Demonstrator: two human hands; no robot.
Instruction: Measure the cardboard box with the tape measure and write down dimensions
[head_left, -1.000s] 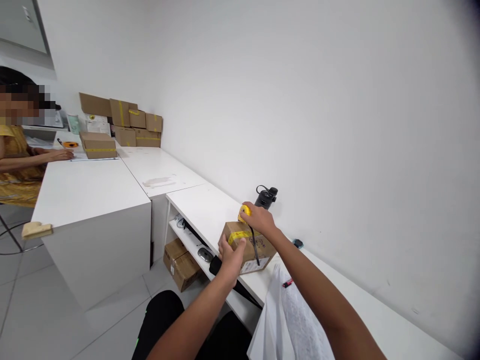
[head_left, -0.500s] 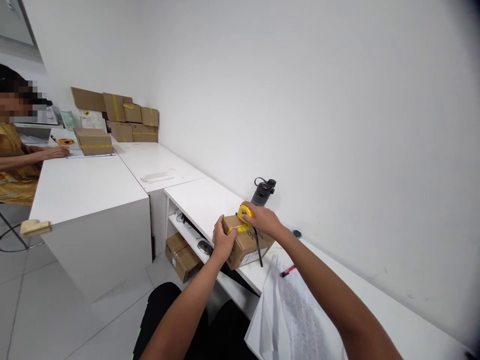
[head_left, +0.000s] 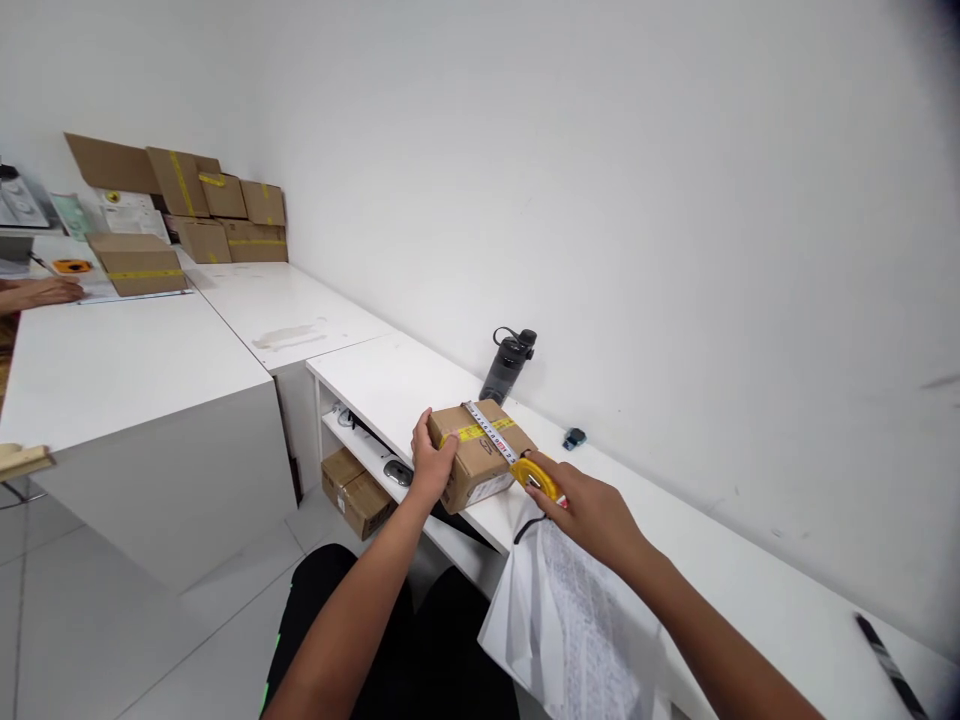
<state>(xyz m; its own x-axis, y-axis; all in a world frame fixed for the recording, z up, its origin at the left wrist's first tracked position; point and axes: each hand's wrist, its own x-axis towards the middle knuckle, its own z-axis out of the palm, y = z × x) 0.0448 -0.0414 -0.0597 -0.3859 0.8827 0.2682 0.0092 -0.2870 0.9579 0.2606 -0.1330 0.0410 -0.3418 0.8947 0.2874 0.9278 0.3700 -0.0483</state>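
A small brown cardboard box [head_left: 469, 470] with yellow tape across its top sits on the narrow white bench. My left hand [head_left: 433, 458] grips its left side, thumb on the top by the tape. In my right hand [head_left: 592, 505] is a yellow tape measure [head_left: 534, 480], held at the box's near right edge. Its white blade [head_left: 491, 432] is drawn out across the box top, crossing the yellow tape. A black wrist strap [head_left: 529, 528] hangs from the case. Printed paper sheets [head_left: 574, 620] lie below my right hand.
Behind the box stands a dark water bottle [head_left: 508, 365], with a small dark object [head_left: 574, 438] to its right. Another box [head_left: 356, 492] is under the bench shelf, near a computer mouse [head_left: 397, 472]. Stacked boxes [head_left: 255, 242] and a co-worker's hand [head_left: 45, 291] are at far left.
My right hand has moved from the box's far edge toward me and right, pulling the blade out over the top. My left hand stays on the box. The view has swung right.
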